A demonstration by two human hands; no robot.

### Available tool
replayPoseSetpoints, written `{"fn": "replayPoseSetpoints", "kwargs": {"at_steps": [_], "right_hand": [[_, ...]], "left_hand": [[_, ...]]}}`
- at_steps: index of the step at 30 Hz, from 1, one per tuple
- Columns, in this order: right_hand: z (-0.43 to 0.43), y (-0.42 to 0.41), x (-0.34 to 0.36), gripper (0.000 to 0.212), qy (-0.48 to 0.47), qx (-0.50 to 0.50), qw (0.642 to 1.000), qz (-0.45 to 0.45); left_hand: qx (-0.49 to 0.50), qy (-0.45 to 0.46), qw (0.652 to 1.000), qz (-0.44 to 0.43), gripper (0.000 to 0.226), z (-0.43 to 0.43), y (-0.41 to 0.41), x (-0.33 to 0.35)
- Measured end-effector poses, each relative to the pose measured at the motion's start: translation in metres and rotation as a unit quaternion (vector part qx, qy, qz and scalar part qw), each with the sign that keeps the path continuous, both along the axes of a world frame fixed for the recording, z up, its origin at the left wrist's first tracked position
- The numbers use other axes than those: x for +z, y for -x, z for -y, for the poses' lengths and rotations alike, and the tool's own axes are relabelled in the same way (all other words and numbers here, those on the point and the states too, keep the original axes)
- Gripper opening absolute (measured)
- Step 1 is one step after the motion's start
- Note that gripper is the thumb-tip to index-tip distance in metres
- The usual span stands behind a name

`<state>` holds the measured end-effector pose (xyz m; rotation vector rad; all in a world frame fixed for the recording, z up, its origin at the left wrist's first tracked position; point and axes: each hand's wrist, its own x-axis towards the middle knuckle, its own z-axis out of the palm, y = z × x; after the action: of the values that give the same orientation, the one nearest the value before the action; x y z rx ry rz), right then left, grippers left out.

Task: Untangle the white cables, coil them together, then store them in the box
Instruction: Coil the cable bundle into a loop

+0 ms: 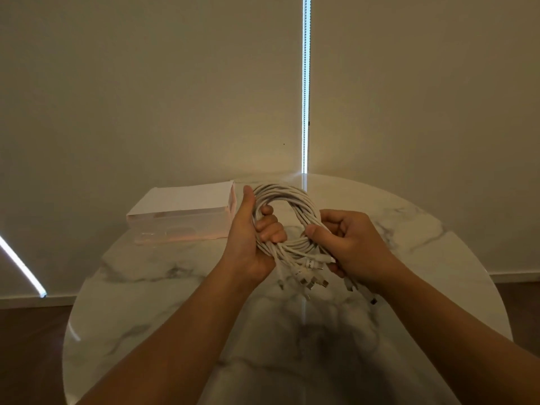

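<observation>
Several white cables (287,197) are wound together into one round coil, held upright above the table. My left hand (251,238) grips the coil's left side, fingers through the loop and thumb up along the outside. My right hand (347,244) pinches the coil's lower right part. The plug ends (309,280) hang in a bunch below the coil, between my two hands. The box (181,213) is translucent pink with a white top and lies flat at the table's far left, just left of my left hand.
A round white marble table (163,287) fills the lower view, its far edge close to a beige blind. A bright vertical gap (306,83) in the blind stands behind the coil. Dark floor shows at both sides.
</observation>
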<state>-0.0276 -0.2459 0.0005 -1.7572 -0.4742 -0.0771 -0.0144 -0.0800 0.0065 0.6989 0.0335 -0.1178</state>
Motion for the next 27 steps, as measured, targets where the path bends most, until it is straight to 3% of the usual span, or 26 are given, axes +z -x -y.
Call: {"fn": "replayPoseSetpoints", "kwargs": {"at_steps": [4, 8, 13, 17, 21, 25, 27], "right_hand": [[0.005, 0.000, -0.007, 0.015, 0.007, 0.005, 1.000, -0.023], [0.011, 0.000, -0.010, 0.014, 0.030, 0.008, 0.999, -0.028], [0.012, -0.002, -0.010, 0.012, 0.062, 0.026, 0.997, -0.022], [0.011, -0.004, -0.009, 0.013, 0.064, 0.040, 0.997, -0.019], [0.015, -0.010, -0.009, 0.021, 0.106, 0.068, 0.992, -0.008], [0.024, -0.017, -0.011, 0.053, 0.160, 0.037, 0.986, 0.027], [0.030, -0.020, -0.011, 0.050, 0.172, 0.019, 0.983, 0.053]], "left_hand": [[-0.041, -0.080, 0.996, 0.013, 0.053, -0.011, 0.003, -0.019], [-0.085, -0.173, 0.981, -0.013, 0.036, -0.025, 0.006, -0.019], [-0.052, -0.258, 0.965, 0.015, 0.030, -0.031, -0.001, -0.001], [-0.018, -0.372, 0.925, 0.079, 0.035, -0.028, -0.004, 0.002], [0.040, -0.315, 0.945, 0.083, 0.028, -0.022, -0.006, -0.007], [0.096, -0.318, 0.941, 0.071, 0.019, -0.019, -0.009, -0.013], [0.117, -0.308, 0.942, 0.061, 0.021, -0.018, -0.010, -0.014]]}}
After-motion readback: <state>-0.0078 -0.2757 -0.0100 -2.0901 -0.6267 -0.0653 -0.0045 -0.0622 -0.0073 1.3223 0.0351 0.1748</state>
